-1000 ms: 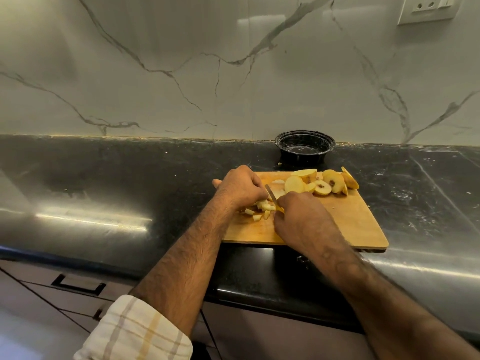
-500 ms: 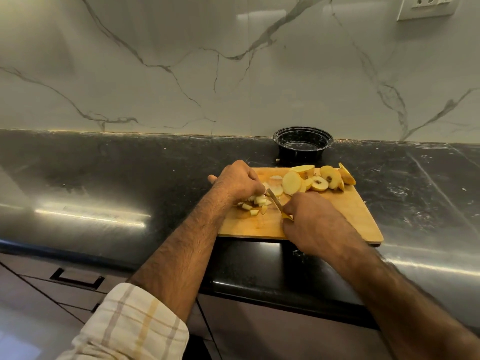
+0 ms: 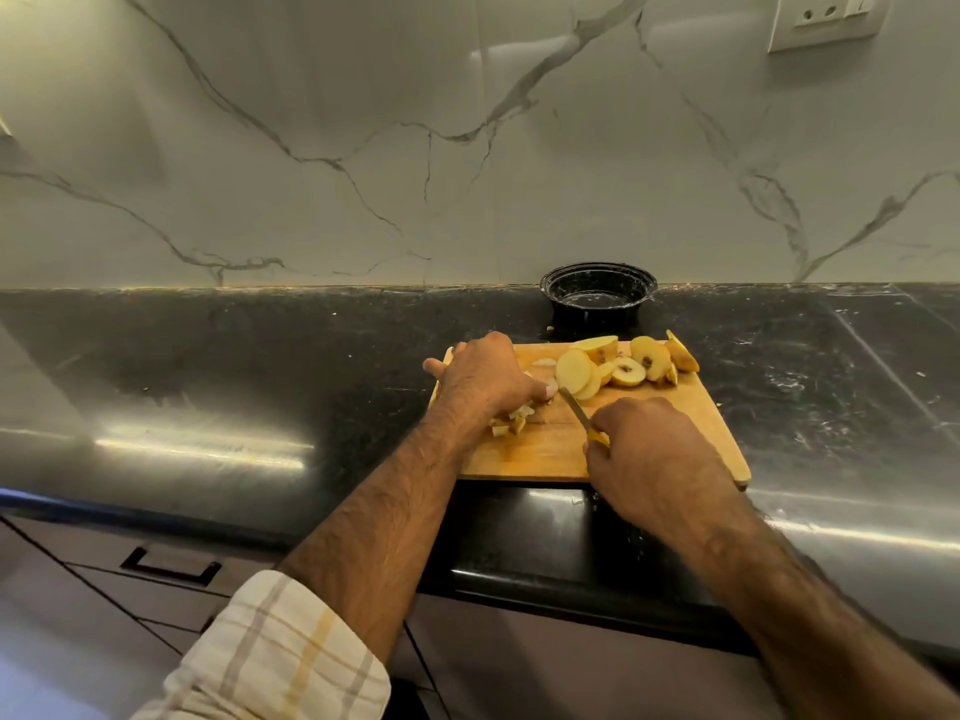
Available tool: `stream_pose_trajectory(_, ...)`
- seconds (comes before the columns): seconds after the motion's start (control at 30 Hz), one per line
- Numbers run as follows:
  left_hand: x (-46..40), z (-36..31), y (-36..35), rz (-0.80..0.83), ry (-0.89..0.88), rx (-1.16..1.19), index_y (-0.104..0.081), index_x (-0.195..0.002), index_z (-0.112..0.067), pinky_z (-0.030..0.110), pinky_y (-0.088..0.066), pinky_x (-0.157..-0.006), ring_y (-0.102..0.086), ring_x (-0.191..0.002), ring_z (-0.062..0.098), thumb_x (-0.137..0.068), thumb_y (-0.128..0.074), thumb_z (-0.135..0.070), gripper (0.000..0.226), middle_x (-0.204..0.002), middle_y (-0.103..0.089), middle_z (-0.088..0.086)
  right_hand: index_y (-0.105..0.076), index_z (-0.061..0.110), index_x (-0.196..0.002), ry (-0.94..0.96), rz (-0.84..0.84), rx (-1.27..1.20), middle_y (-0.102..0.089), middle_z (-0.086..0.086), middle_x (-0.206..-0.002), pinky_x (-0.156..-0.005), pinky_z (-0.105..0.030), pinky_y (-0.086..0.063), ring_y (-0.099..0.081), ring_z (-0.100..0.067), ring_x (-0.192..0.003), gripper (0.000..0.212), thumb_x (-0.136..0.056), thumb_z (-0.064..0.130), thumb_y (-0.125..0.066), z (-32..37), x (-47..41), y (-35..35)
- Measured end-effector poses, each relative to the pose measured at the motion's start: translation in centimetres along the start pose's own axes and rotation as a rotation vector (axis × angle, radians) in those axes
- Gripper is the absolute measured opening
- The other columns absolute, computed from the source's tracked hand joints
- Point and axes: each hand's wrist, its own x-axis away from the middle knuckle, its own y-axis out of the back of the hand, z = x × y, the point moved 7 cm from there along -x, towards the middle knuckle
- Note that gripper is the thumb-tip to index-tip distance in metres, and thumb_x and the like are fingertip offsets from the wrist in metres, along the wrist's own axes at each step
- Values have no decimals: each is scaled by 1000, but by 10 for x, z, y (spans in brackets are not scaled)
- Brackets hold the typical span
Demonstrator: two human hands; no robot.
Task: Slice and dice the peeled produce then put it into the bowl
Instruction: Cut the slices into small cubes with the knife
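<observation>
A wooden cutting board (image 3: 540, 449) lies on a dark stone counter (image 3: 234, 366), near its front edge. The left hand (image 3: 485, 379), fingers curled downward, presses on a cluster of pale diced pieces (image 3: 511, 420) at the board's left side; whether the fingers enclose a piece cannot be told. The right hand (image 3: 649, 454) grasps the yellow handle of a knife (image 3: 579, 415), whose narrow blade angles up and left toward the sliced fruit. A pile of yellow slices (image 3: 618, 363), some showing seed cores, rests along the board's far edge, the nearest slice just beside the blade tip. A black bowl (image 3: 597, 293) stands behind the board, against the veined marble backsplash (image 3: 415, 148). A checked sleeve (image 3: 280, 652) is rolled on the left forearm. A wall socket (image 3: 826, 18) sits at the upper right; a drawer handle (image 3: 171, 566) shows below the counter.
</observation>
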Motion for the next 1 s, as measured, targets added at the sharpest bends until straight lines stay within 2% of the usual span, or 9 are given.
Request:
stream_pose_trajectory(0.13, 0, -2, 0, 28, -24, 82, -74, -96, -29, 69, -20, -115, -58, -123, 22, -77, -86, -59, 37, -111, -71, -7, -63, 22, -122, -14, 45, 8, -47, 1, -101, -78, -33, -46, -49, -19, -92, 24, -99, 26, -61, 8, -6, -2)
stream_pose_trajectory(0.4, -4, 0, 2, 201, -154, 192, -82, -92, -36, 61, -20, -113, -58, -116, 12, -80, -90, -36, 15, -105, -72, -18, -64, 23, -124, -31, 54, -45, -56, -2, -112, -83, -35, -53, -55, -21, -99, 26, -98, 30, -63, 3, -4, -3)
stream_pose_trajectory(0.53, -11, -1, -2, 298, -246, 207, -82, -87, -46, 67, -35, -112, -62, -111, 11, -77, -92, -32, 19, -101, -74, -22, -64, 25, -128, 10, 67, -40, -58, -2, -118, -89, -36, -54, -56, -20, -103, 28, -101, 32, -59, 3, 1, -2)
stream_pose_trajectory(0.67, -13, 1, 3, 307, -277, 237, -83, -88, -41, 68, -31, -117, -60, -114, 9, -84, -87, -21, 21, -99, -74, -24, -63, 28, -131, 50, 73, -22, -57, 0, -120, -89, -34, -52, -52, -17, -101, 29, -103, 36, -57, 2, 8, -2)
stream_pose_trajectory(0.77, -10, -3, 4, 273, -308, 235, -80, -90, -47, 71, -32, -115, -62, -111, 7, -88, -82, -40, 7, -94, -72, -31, -64, 29, -131, 28, 75, -5, -59, 1, -117, -87, -35, -54, -56, -19, -102, 31, -101, 36, -59, -2, 11, 3)
stream_pose_trajectory(0.83, -8, -8, 5, 210, -326, 197, -79, -91, -44, 63, -38, -111, -64, -106, 5, -82, -82, -57, 16, -93, -73, -26, -64, 31, -129, 23, 62, 1, -59, 1, -115, -82, -34, -53, -57, -19, -99, 30, -100, 37, -59, -5, 14, 9)
stream_pose_trajectory(0.87, -6, -11, 4, 195, -334, 169, -79, -91, -41, 59, -36, -112, -63, -106, 5, -80, -84, -57, 20, -96, -73, -24, -65, 31, -128, 29, 55, 7, -59, 2, -115, -79, -33, -52, -57, -19, -98, 29, -100, 37, -59, -6, 16, 11)
stream_pose_trajectory(0.93, -2, -17, 1, 189, -359, 139, -81, -93, -36, 55, -27, -115, -62, -110, 6, -82, -87, -45, 16, -101, -73, -22, -66, 32, -126, 35, 44, 10, -59, 4, -111, -75, -31, -50, -57, -17, -95, 28, -100, 38, -59, -9, 19, 16)
stream_pose_trajectory(1.0, -1, -17, 0, 231, -365, 171, -82, -93, -33, 59, -35, -117, -65, -107, 7, -83, -88, -33, 12, -101, -75, -20, -65, 31, -127, 27, 38, 12, -58, 4, -108, -73, -29, -49, -56, -16, -92, 28, -100, 38, -59, -13, 22, 23)
